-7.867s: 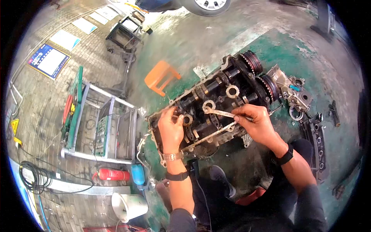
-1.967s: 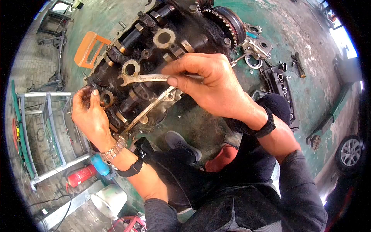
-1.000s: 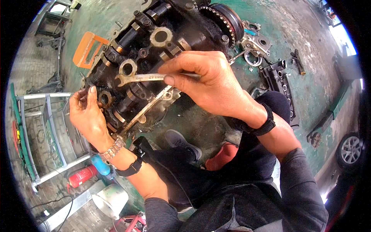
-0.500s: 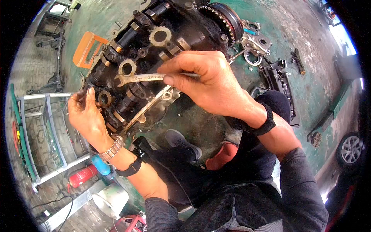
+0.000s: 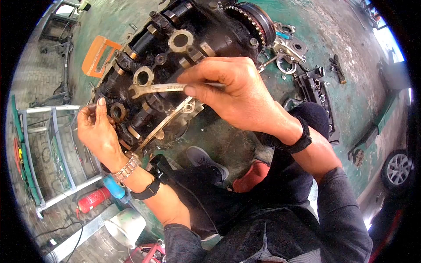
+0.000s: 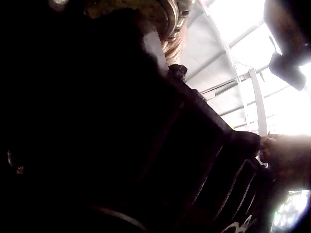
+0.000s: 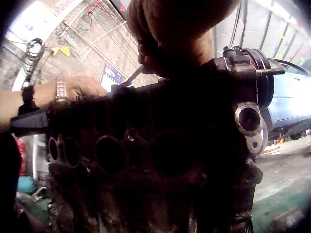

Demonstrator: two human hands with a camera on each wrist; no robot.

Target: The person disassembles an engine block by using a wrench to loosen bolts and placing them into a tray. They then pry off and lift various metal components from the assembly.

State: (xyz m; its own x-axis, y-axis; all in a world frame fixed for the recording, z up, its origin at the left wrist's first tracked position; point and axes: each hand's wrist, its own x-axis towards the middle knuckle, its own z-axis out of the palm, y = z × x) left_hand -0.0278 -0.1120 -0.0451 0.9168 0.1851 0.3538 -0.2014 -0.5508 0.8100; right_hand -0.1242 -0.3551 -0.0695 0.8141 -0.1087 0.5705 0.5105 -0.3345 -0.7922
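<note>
L to R, head view. Metal frame (image 5: pixel 66 193) far left, green panel (image 5: pixel 24 144) along its outer edge. Orange stool (image 5: pixel 92 57) near the upper-left edge of the engine (image 5: pixel 219 41). Left hand (image 5: pixel 98 133) at the engine's left end, just beside the lowest of 3 rings (image 5: pixel 117 104): thumb straight, fingers bent behind it; can't tell if they pinch anything. Wrench (image 5: pixel 160 88) lies across above the engine top, open end just beside the middle ring (image 5: pixel 143 68); contact unclear. Right hand (image 5: pixel 232 94) pinches the wrench shank between thumb and forefinger, hiding part of the engine's near edge. Toothed wheel (image 5: pixel 252 26) at the engine's upper-right end. Metal parts (image 5: pixel 291 46) and black cover (image 5: pixel 316 94) on the floor (image 5: pixel 362 74) to the right, near each other; floor runs on toward a car wheel (image 5: pixel 397 169), far right.

Containers: fire extinguisher (image 5: pixel 94 200), blue bottle (image 5: pixel 115 187) just beside it, then white bucket (image 5: pixel 136 221), lower left; can't make out its contents. Right wrist view: port openings (image 7: pixel 111 155) along the engine's side, insides too dark to read.
</note>
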